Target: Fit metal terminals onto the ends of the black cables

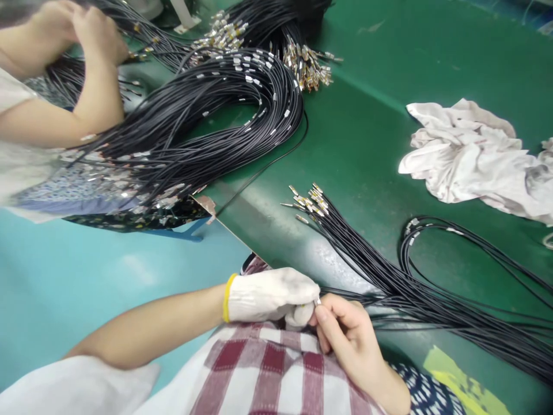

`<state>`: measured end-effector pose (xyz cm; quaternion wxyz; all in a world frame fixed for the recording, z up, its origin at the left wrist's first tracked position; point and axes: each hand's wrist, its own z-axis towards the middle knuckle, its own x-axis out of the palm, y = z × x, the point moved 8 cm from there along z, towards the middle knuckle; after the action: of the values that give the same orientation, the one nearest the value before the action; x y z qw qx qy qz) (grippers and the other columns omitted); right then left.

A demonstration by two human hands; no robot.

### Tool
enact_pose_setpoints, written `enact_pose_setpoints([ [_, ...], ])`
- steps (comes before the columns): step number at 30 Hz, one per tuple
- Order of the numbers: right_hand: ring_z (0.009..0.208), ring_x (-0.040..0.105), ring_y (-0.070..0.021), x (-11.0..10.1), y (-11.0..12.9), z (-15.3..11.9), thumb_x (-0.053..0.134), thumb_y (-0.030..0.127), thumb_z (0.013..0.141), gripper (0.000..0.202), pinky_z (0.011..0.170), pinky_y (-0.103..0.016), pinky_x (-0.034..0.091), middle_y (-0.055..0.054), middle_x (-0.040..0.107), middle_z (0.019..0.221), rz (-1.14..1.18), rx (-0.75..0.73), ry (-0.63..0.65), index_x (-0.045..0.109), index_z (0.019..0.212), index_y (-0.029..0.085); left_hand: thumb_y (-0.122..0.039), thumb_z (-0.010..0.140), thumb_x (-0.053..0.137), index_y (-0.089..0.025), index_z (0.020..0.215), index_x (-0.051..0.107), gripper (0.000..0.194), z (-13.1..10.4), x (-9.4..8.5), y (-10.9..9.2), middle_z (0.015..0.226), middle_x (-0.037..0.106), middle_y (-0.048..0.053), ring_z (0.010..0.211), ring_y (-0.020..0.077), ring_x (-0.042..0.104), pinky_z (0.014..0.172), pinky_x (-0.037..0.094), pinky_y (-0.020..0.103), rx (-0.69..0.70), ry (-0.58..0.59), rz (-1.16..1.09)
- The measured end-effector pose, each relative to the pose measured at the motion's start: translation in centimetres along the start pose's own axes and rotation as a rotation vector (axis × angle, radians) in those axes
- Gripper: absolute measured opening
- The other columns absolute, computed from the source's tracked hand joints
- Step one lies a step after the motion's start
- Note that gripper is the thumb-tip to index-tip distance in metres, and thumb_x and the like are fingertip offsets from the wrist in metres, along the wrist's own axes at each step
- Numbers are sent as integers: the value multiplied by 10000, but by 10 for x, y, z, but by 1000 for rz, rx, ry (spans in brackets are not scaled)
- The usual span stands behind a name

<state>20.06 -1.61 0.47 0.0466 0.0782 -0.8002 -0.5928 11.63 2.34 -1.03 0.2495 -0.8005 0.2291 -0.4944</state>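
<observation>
My left hand [276, 295] wears a white knitted glove with a yellow cuff, its fingers closed in a pinch. Against its fingertips, my bare right hand [345, 328] pinches too. A small white piece [318, 301] shows between the two hands; what it belongs to is hidden by the fingers. Black cables [349, 295] run from just behind the hands to the right. Beyond them lies a bundle of thin black cables [367, 248] with metal tips and white and yellow tags [313, 203] at its near-left end.
A large looped bundle of black cables [276, 86] covers the table's far left, overhanging its edge. Another person's hands [95, 34] work there. Crumpled white cloth [470, 155] lies on the green table [363, 132] at right. A yellow-green sheet [462, 380] is near my right sleeve.
</observation>
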Motion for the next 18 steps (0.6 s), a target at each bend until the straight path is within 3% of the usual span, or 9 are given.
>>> enact_pose_setpoints([
  [9, 392, 405, -81, 3, 3, 0, 501, 376, 1019, 356, 458, -200, 345, 59, 473, 442, 51, 21, 9, 580, 743, 166, -586, 873, 595, -154, 586, 509, 525, -5, 1, -4, 570, 476, -14, 527, 97, 377, 538, 286, 259, -75, -4, 19],
  [14, 399, 376, -79, 7, -2, 5, 505, 493, 1002, 436, 459, -206, 327, 63, 448, 440, 109, 89, 28, 573, 726, 163, -573, 876, 585, -156, 595, 525, 506, -4, -4, -2, 566, 481, -15, 520, 98, 378, 542, 298, 259, -57, -9, 12],
  [18, 429, 354, -75, 8, -8, 10, 513, 575, 972, 487, 476, -203, 317, 66, 440, 464, 159, 177, 74, 577, 733, 156, -598, 847, 589, -153, 598, 532, 514, -6, -13, 4, 561, 501, -4, 509, 99, 401, 518, 302, 251, -64, -76, 45],
])
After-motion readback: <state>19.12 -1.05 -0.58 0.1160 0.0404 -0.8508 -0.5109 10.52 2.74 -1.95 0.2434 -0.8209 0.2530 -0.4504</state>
